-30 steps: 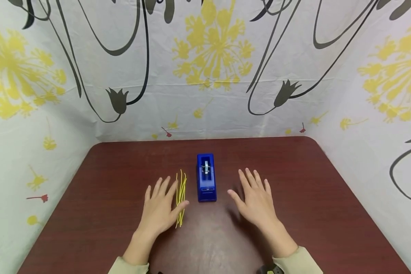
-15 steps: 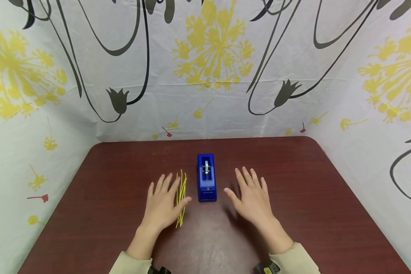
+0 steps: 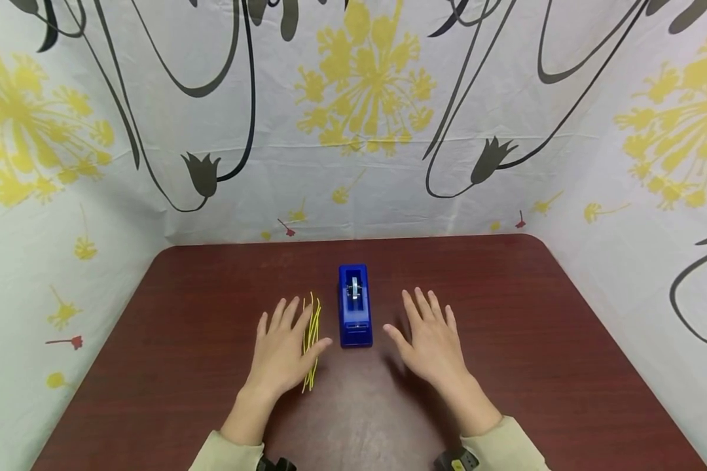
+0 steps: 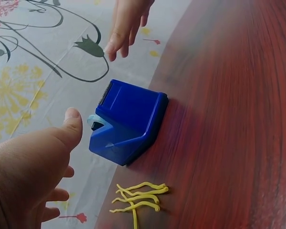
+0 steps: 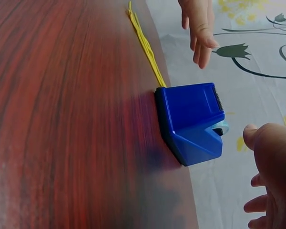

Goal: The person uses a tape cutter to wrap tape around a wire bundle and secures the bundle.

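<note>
A blue tape dispenser [image 3: 355,332] stands upright on the table between my two hands. It carries a small roll of clear tape [image 5: 222,127], and a toothed cutter [image 4: 105,94] lines one edge. My left hand [image 3: 278,356] hovers with fingers spread, palm down, beside several thin yellow strands [image 4: 153,206] that look like cords. From the head, its thumb crosses over them and hides part of their length. On the dispenser's other side my right hand [image 3: 433,347] is held over the table with straight fingers, apart from the dispenser. Neither hand holds anything.
The dark red wooden table [image 3: 536,314] has rounded far corners. Behind it and at both sides hangs a white cloth [image 3: 389,196] printed with yellow and grey flowers. Black devices [image 3: 456,459] are strapped at my wrists.
Both hands have shifted slightly inward, the left to the right and the right to the left, nearer the tape dispenser. The dispenser and yellow strands have stayed in place.
</note>
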Motion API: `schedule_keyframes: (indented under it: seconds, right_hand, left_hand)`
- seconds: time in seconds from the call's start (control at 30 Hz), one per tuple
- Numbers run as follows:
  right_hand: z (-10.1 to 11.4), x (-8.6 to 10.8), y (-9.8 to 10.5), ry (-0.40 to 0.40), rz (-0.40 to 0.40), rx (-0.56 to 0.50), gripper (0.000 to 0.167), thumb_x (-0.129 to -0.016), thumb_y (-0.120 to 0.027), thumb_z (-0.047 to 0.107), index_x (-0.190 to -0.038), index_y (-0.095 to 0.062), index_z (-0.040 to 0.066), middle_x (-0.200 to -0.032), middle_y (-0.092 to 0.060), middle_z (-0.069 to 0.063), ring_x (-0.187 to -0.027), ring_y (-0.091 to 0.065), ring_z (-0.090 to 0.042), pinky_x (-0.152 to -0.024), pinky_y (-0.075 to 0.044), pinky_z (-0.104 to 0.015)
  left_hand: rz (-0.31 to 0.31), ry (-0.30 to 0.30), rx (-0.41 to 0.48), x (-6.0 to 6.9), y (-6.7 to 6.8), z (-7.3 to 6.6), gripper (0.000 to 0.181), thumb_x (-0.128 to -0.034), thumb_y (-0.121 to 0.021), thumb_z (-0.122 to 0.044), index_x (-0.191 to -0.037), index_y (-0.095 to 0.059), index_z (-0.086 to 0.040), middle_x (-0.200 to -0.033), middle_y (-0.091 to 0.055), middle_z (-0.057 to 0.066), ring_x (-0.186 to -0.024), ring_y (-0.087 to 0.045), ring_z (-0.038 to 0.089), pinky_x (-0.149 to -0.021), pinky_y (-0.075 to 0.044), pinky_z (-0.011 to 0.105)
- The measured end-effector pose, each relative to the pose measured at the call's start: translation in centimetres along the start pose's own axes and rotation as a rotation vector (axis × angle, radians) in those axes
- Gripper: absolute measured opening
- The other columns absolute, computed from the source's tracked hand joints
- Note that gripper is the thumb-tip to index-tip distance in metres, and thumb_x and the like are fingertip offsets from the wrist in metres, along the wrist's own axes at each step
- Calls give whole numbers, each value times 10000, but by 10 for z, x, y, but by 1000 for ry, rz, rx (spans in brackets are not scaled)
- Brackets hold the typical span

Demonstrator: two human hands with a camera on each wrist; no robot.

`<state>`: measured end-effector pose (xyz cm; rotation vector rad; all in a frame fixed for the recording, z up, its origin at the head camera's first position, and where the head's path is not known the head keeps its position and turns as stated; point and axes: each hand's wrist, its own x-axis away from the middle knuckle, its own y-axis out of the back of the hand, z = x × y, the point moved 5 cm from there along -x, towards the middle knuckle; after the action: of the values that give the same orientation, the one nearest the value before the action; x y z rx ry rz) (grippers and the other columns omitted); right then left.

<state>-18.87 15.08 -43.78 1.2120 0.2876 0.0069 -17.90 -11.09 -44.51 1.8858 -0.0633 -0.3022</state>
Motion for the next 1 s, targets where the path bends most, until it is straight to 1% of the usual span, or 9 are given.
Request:
schedule_keyframes:
  seconds: [0.07, 0.17, 0.27, 0.37, 0.5, 0.63, 0.73, 0.83, 1.0]
  right_hand:
    - [2, 0, 0, 11, -6, -10, 744, -988, -569, 544, -1558, -395, 98, -1587, -362, -202, -1493, -255, -404, -1157, -190, -649]
    - [7, 0, -1, 33, -20, -35, 685, -989, -605, 480, -1516, -455, 68, -1523, -443, -227, -1439, -358, -412, -1119, -290, -635]
    - [12, 0, 0, 62, -47, -64, 613, -984, -639, 430, -1443, -538, 36, -1412, -547, -224, -1339, -482, -402, -1046, -390, -609]
    - [17, -1, 0, 87, -75, -91, 545, -978, -657, 406, -1367, -607, 29, -1310, -616, -189, -1240, -562, -380, -975, -445, -585]
    - [23, -3, 0, 118, -102, -120, 476, -970, -674, 387, -1297, -661, 41, -1236, -654, -146, -1161, -605, -355, -915, -477, -566]
    - [28, -5, -1, 141, -98, -127, 444, -964, -686, 379, -1270, -679, 57, -1211, -664, -118, -1124, -617, -332, -896, -491, -562]
    - [32, -5, -3, 158, -90, -130, 426, -954, -704, 367, -1256, -687, 67, -1193, -670, -103, -1095, -623, -314, -880, -500, -549]
    - [35, -6, -5, 183, -100, -127, 412, -937, -730, 352, -1234, -698, 68, -1166, -678, -92, -1057, -631, -299, -852, -510, -526]
    - [39, -7, -8, 215, -112, -135, 417, -932, -737, 360, -1216, -704, 57, -1132, -682, -80, -1007, -633, -279, -810, -517, -499]
  left_hand:
    - [1, -12, -5, 0, -1, -2, 764, -931, -620, -612, -1511, -488, -134, -1590, -366, 165, -1499, -237, 392, -1160, -180, 649]
    - [-6, -36, 12, -1, -3, -5, 751, -915, -661, -591, -1491, -515, -132, -1566, -401, 167, -1472, -298, 396, -1147, -214, 650]
    - [-16, -63, 41, -2, -6, -9, 735, -911, -691, -554, -1486, -520, -129, -1543, -430, 174, -1436, -363, 399, -1127, -257, 649]
    - [-35, -97, 79, -4, -7, -15, 707, -910, -717, -505, -1468, -537, -109, -1510, -465, 189, -1402, -411, 396, -1103, -302, 641]
    - [-52, -129, 114, -5, -7, -21, 641, -909, -737, -464, -1412, -590, -96, -1452, -522, 185, -1366, -459, 367, -1079, -349, 609]
    - [-48, -129, 133, -6, -10, -24, 602, -915, -735, -451, -1390, -610, -102, -1412, -557, 179, -1342, -488, 354, -1076, -367, 588]
    - [-39, -123, 154, -6, -13, -24, 584, -924, -733, -431, -1396, -607, -112, -1402, -565, 169, -1333, -498, 349, -1073, -373, 581]
    - [-38, -131, 161, -7, -14, -25, 573, -933, -727, -416, -1406, -597, -121, -1390, -571, 149, -1308, -522, 330, -1057, -390, 576]
    - [-62, -169, 165, -7, -15, -28, 538, -941, -725, -389, -1387, -610, -110, -1333, -596, 119, -1232, -574, 302, -1023, -422, 571]
